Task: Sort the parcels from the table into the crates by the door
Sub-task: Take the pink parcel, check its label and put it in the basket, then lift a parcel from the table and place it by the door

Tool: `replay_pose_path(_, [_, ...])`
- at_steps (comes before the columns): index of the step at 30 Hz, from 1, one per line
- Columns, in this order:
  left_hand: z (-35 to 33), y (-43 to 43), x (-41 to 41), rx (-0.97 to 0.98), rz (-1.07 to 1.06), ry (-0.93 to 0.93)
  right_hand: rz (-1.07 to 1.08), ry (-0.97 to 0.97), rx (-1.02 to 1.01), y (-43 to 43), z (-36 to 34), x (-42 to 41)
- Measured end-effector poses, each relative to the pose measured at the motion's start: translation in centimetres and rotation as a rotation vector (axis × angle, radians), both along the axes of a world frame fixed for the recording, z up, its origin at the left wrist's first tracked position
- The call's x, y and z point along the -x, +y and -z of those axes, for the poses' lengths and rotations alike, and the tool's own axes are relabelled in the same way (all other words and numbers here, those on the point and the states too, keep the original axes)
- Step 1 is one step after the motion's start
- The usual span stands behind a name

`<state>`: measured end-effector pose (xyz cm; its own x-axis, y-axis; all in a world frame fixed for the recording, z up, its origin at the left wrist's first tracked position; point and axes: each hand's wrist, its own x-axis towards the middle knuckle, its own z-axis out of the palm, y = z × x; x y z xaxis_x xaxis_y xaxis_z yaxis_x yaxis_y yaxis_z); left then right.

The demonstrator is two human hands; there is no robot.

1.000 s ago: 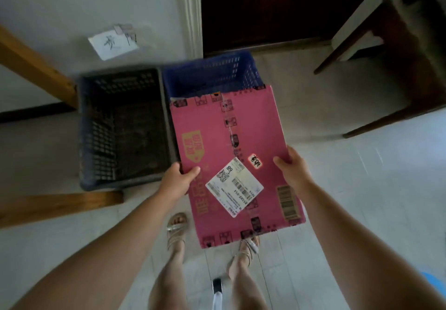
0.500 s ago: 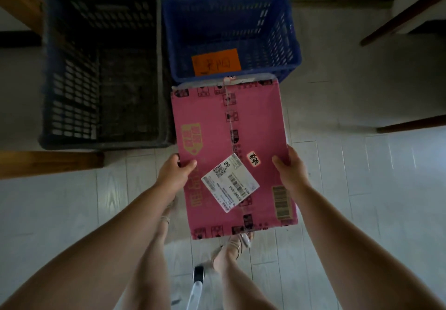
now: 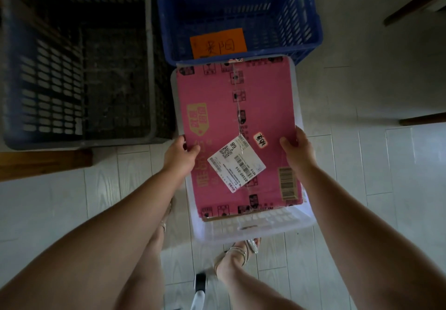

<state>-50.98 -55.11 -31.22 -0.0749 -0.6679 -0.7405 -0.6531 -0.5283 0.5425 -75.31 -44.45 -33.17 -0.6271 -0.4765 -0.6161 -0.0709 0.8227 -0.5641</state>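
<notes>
Left hand (image 3: 179, 156) and right hand (image 3: 298, 150) grip the parcel (image 3: 236, 107) by its sides over the white crate (image 3: 253, 227). Tight fit, I'd say: tilted, a corner could snag the rim.

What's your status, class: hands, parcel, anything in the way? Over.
Left hand and right hand both grip the pink parcel by its sides. Parcel held over the white crate. Blue crate just beyond; no obstruction visible.
</notes>
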Motion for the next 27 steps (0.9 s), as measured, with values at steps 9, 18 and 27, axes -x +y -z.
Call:
replay_pose_path(9, [1.2, -0.4, 0.7, 0.008, 0.076, -0.057, -0.098, -0.017, -0.141, -1.0, 1.0, 0.5])
replay_pose_path(18, [-14.6, -1.2, -0.6, 0.027, 0.001, 0.042, -0.264, 0.037, -0.106, -3.5, -14.0, -3.3])
replay_pose_path(27, [-35.7, -1.4, -4.3, 0.292, -0.149, 0.203, -0.250, 0.051, 0.248, -6.4, -35.1, -10.3])
